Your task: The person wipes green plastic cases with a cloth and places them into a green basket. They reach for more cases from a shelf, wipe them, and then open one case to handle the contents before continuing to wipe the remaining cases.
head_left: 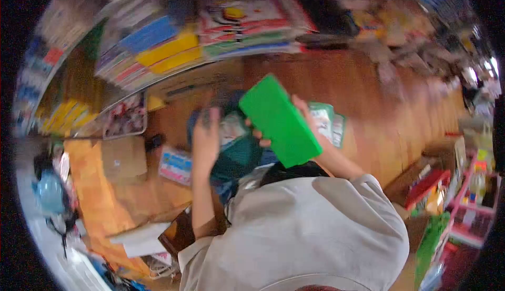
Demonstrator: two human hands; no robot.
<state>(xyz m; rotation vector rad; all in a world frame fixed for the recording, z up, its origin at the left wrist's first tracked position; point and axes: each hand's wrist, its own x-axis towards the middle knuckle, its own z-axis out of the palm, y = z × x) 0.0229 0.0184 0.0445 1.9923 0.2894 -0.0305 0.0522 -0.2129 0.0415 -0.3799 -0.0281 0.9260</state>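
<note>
Clearly blurred throughout, so read with care.

Right hand (305,113): clamped on a green flat box (280,120), fingers wrapped at its far edge, thumb tips showing at the near edge.

Green flat box: held in the air at centre frame, well above the wooden floor (379,112); long axis running from 11 o'clock to 5 o'clock.

Left hand (206,136): raised at 9 o'clock from the box, just beside it, not touching; closed around something small and pale (cannot tell what, too smeared).

Nearer hand: right, already gripping; left only close by.

Below the hands: teal bag (238,157) with printed packets (327,123) poking out at 3 o'clock of the box.

Surroundings: stacked books on shelves (173,44) at 12 o'clock; cardboard piece (123,159) at 9 o'clock; pink rack (473,207) at 4 o'clock.
</note>
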